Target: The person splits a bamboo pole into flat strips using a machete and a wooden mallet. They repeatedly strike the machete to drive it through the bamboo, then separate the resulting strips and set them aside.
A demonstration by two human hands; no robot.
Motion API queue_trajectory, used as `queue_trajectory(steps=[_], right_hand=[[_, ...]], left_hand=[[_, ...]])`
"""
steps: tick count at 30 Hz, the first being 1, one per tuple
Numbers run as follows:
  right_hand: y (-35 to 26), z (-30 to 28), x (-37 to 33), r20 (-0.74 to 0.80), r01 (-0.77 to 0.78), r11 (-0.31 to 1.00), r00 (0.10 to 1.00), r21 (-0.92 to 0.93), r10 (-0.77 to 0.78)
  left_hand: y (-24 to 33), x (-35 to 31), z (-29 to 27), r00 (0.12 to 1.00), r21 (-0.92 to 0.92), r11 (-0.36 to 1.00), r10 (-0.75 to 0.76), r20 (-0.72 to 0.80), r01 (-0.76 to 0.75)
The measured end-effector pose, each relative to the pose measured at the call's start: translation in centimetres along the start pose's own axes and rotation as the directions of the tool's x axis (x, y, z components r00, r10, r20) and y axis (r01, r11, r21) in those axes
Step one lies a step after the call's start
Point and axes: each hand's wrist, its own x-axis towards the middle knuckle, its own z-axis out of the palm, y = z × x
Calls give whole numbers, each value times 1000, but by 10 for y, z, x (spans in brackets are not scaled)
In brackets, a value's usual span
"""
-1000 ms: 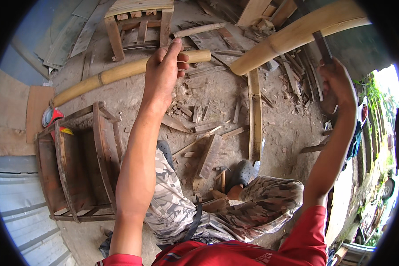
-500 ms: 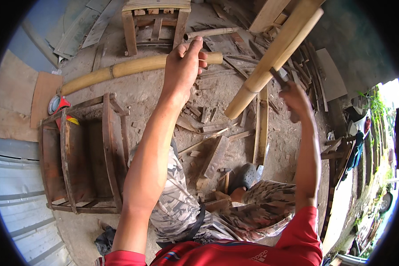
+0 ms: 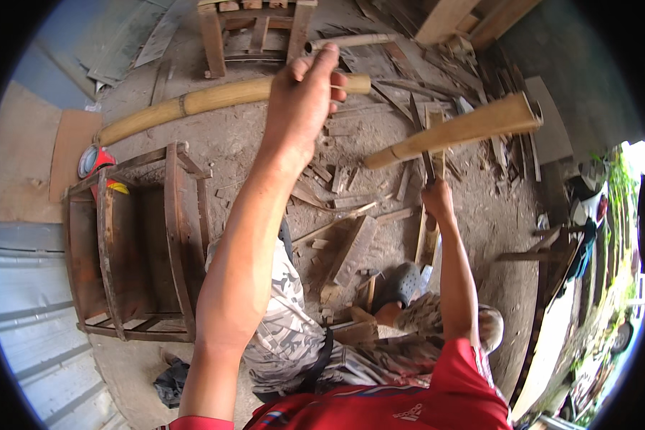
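Observation:
My right hand [image 3: 437, 199] grips a machete [image 3: 424, 147] by its handle, its dark blade pointing away from me. The blade crosses a thick bamboo piece [image 3: 473, 132], which leans far over to the right with its hollow end at the far right. Whether the blade is lodged in the bamboo or only beside it, I cannot tell. My left hand [image 3: 301, 97] is raised at the middle, thumb stretched out and fingers loosely bent apart, with nothing seen in it. Behind it, a long bamboo pole [image 3: 222, 98] lies across the ground, seemingly apart from the hand.
A wooden frame [image 3: 172, 244] lies at the left, near a red and white object [image 3: 93, 161]. A wooden stool [image 3: 256, 36] stands at the far side. Wood blocks [image 3: 355, 247], strips and chips litter the ground. My shoe [image 3: 400, 285] rests near them. Boards lean at the far right.
The bamboo piece has tipped from steeply slanted to nearly level, its hollow end dropping rightward. My right hand, with the machete, has moved left and nearer. My left hand has shifted slightly.

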Motion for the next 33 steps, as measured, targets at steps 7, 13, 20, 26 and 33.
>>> queue_trajectory(steps=[7,13,20,26,33], right_hand=[[-6,-28,19,255,-247,808,959,535,125],[-46,-21,25,240,-340,576,939,743,244],[-40,40,32,37,-213,812,972,543,231],[-62,62,51,12,-250,799,957,546,291],[-104,-84,49,-50,-85,760,987,644,153]], left_hand=[[2,-1,2,1000,-15,1000,-3,15,3],[-8,0,3,999,50,998,-27,32,26],[-11,-4,8,999,101,994,-32,40,28],[-15,7,9,997,174,983,-60,43,52],[-13,20,8,998,132,989,-65,-7,66]])
